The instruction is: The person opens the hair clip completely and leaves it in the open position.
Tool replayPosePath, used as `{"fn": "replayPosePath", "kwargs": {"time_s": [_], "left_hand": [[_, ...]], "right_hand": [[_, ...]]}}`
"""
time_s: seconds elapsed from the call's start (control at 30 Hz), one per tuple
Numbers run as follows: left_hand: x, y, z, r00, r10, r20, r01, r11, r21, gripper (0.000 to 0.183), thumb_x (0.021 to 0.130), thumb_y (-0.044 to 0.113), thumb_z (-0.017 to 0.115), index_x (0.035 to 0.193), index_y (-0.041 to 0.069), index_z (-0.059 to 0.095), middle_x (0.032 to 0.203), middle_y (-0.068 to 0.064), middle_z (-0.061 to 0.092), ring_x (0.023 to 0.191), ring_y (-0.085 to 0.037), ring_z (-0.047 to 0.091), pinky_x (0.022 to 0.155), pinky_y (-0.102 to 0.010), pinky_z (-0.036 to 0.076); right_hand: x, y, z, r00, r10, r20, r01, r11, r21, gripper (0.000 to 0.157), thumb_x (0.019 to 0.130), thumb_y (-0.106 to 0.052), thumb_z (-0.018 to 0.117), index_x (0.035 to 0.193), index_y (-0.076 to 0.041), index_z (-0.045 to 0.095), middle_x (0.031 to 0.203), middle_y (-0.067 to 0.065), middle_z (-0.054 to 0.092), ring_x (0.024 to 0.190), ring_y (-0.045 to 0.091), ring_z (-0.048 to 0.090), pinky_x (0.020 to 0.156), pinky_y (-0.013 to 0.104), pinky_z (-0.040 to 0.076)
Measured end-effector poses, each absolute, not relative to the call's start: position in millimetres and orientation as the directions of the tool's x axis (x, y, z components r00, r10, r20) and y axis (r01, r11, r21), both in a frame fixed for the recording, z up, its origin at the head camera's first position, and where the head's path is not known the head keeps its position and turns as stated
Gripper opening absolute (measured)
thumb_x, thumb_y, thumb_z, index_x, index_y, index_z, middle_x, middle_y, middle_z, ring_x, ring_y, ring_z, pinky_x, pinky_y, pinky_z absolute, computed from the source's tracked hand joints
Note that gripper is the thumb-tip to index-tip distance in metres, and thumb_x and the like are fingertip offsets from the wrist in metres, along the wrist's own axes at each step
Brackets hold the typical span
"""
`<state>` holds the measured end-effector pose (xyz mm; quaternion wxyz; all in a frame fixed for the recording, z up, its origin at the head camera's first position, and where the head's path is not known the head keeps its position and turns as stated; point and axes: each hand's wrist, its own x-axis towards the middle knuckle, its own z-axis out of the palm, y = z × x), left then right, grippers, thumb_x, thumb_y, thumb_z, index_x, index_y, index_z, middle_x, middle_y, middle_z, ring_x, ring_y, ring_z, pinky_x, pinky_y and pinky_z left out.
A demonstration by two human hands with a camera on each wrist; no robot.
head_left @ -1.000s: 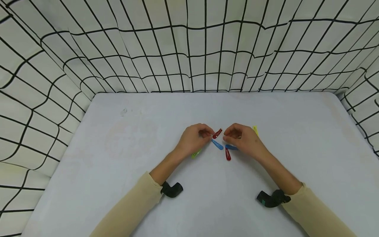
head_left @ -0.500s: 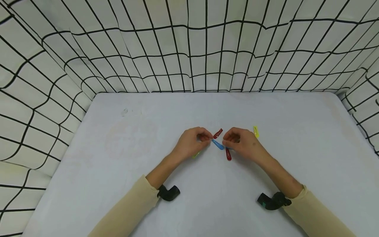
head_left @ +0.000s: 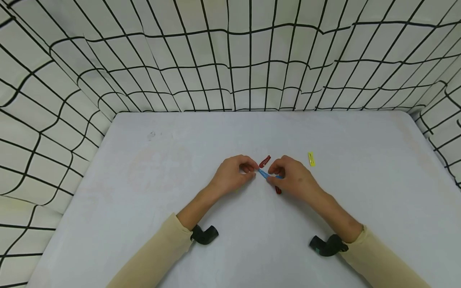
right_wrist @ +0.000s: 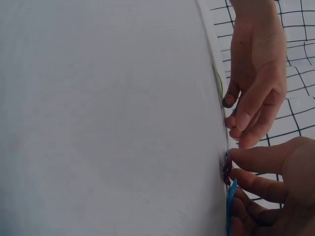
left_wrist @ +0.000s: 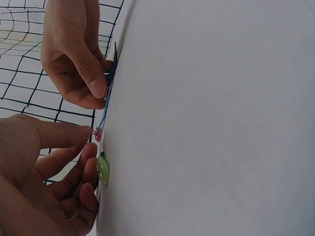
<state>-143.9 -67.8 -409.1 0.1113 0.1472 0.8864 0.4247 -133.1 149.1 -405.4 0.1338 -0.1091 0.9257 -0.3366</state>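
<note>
Small snap hair clips lie between the two hands. The light blue hair clip (head_left: pixel 263 173) slants between them, its right end covered by the thumb and fingertips of my right hand (head_left: pixel 295 178), which pinch it. My left hand (head_left: pixel 232 172) has loosely bent fingers, their tips right at the clip's other end. A darker blue hair clip (head_left: pixel 279 177) is partly hidden under the right hand. One red hair clip (head_left: pixel 265 161) lies behind; another red hair clip (head_left: pixel 278 190) pokes out below the right hand. In the left wrist view a green hair clip (left_wrist: pixel 103 168) lies beside the left fingers.
A yellow hair clip (head_left: pixel 311 159) lies beyond the right hand on the white table (head_left: pixel 230 240). Black-lined netting or grid (head_left: pixel 248 60) over pale walls rises behind the table and at both sides. Black wrist cameras (head_left: pixel 205 235) hang near both sleeve cuffs.
My right hand has come lower and slightly left, onto the light blue hair clip's right end. The left hand dropped slightly, and the green hair clip is now hidden in the head view.
</note>
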Motion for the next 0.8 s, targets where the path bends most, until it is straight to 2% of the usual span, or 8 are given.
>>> {"fn": "replayPosePath", "kwargs": {"time_s": [0.47,0.8], "left_hand": [[-143.3,-65.5,-409.5,-0.929,0.358,-0.091,0.184,0.663,0.726,0.014,0.094,0.017,0.077,0.107,0.014,0.078,0.098,-0.001,0.074,0.093,-0.015,0.065,0.083,-0.029,0.052],[-144.0,-59.6,-406.7,-0.919,0.372,-0.127,0.217,0.748,0.627,0.008,0.093,0.024,0.079,0.097,0.018,0.079,0.091,0.002,0.069,0.085,-0.013,0.059,0.075,-0.027,0.047]], "right_hand": [[-132.0,146.5,-404.9,-0.941,-0.280,-0.192,-0.101,0.770,-0.630,0.011,0.091,-0.016,0.080,0.101,-0.011,0.077,0.101,0.006,0.063,0.087,0.019,0.062,0.071,0.028,0.050],[-131.3,145.4,-403.8,-0.936,-0.295,-0.195,-0.109,0.764,-0.635,0.009,0.091,-0.013,0.080,0.100,-0.010,0.078,0.102,0.007,0.063,0.087,0.019,0.062,0.072,0.028,0.050]]}}
